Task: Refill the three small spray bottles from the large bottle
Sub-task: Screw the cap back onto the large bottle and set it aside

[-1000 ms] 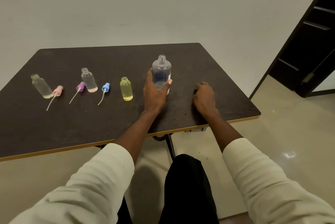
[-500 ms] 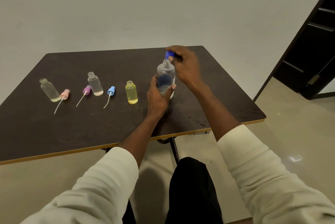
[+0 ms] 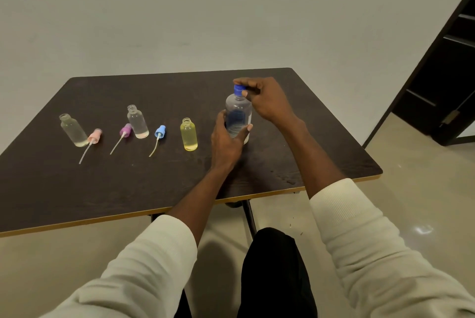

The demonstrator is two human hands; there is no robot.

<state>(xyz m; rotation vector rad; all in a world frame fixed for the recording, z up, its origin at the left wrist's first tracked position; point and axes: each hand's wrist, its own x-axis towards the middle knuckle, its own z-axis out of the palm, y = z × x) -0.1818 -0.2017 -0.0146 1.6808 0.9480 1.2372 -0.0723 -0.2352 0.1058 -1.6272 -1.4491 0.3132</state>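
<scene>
The right hand [image 3: 267, 101] sits over the top of the large bottle [image 3: 238, 117], its thumb and fingertips pinching the blue cap [image 3: 239, 89] that rests on the bottle's neck. The left hand [image 3: 227, 141] wraps around the lower body of the same bottle, thumb on the near right side, holding it upright on the table [image 3: 77, 189]. That makes one large bottle, clear with a blue-printed label, standing right of centre on the dark tabletop. To its left stand three small spray bottles, all open at the neck: a yellow-tinted bottle [image 3: 189, 134] just beside the left hand, a clear bottle [image 3: 138, 122] further left and a little further back, and a pale bottle [image 3: 73, 130] nearest the left edge. Three spray heads lie on the table with their dip tubes pointing toward the near edge: a blue spray head [image 3: 160, 132] between the yellow-tinted and clear bottles, a purple spray head [image 3: 125, 130] touching or just beside the clear bottle, and a pink spray head [image 3: 94, 136] against the pale bottle's base. The near half of the tabletop in front of the row is bare wood, down to the light-coloured front edge, and there is bare surface to the right of the large bottle out to the rounded right corner. Behind the row the table runs on to its far edge at the plain wall [image 3: 231, 9]. A dark doorway [image 3: 442, 86] stands at the right, beyond the table, over a pale floor [image 3: 411, 202]. Both forearms come in from cream sleeves [image 3: 359, 240] pushed up below the elbow.
</scene>
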